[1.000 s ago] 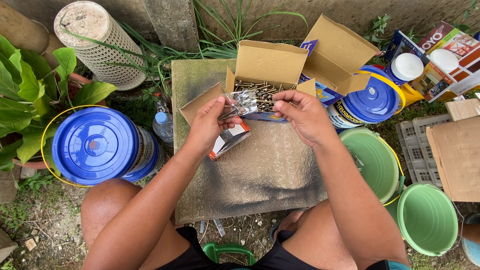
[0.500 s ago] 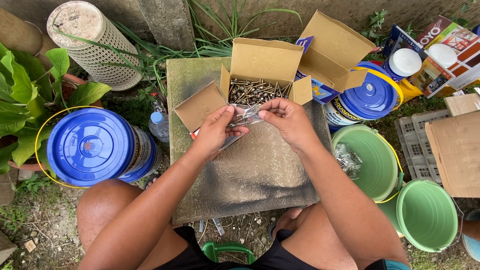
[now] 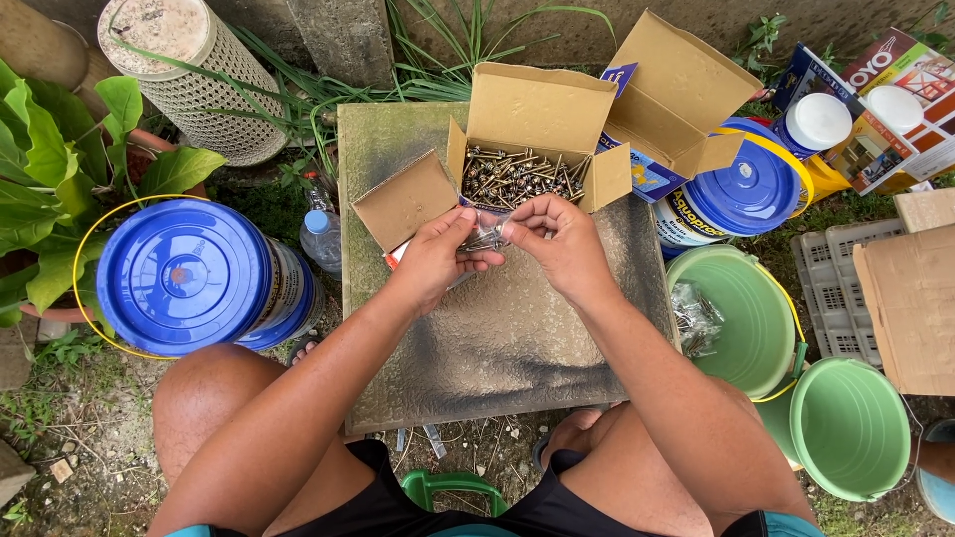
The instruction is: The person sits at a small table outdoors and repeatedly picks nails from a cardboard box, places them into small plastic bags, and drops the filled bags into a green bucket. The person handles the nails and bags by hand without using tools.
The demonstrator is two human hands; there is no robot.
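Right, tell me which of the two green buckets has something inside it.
The upper green bucket, next to the stone slab: a clear bag of hardware lies against its left wall. The lower green bucket, nearer the corner, shows only bare inside.

The small clear bag (image 3: 485, 237) at frame centre is mostly hidden between both hands — its contents too small to tell; the blue tub (image 3: 939, 485) at lower right is cut off.
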